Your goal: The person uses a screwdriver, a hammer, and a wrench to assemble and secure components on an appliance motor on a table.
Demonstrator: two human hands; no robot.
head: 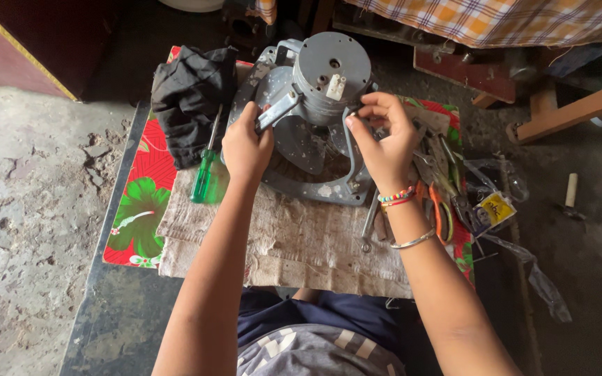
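**A:** Nearest the camera, what is shown?

**B:** Two bare forearms are seen reaching away from the viewer over a worn cloth (287,244) spread on a red flowered mat (141,202). Bangles and a beaded band are worn on the right wrist.

**A:** And what is held?

**B:** The left hand (245,147) is closed around a grey metal bracket arm (278,111) of a grey exhaust fan assembly (311,150) lying flat on the cloth. The right hand (383,139) is curled, its fingertips pinched at the opposite bracket arm beside the round motor housing (332,73); whether a small part is gripped between them cannot be told.

**A:** How would this handling be done well?

**B:** By judgement, the frame is best kept steady with the left hand while the finer work is done by the right fingertips, so that the motor is not twisted against its arms.

**A:** What lies around and beyond?

**B:** A green-handled screwdriver (205,170) is laid just left of the fan, beside a crumpled black cloth (186,97). A wrench (371,219) and orange-handled pliers (440,209) are heaped to the right. Farther off, a small hammer (570,198) rests on the rough floor.
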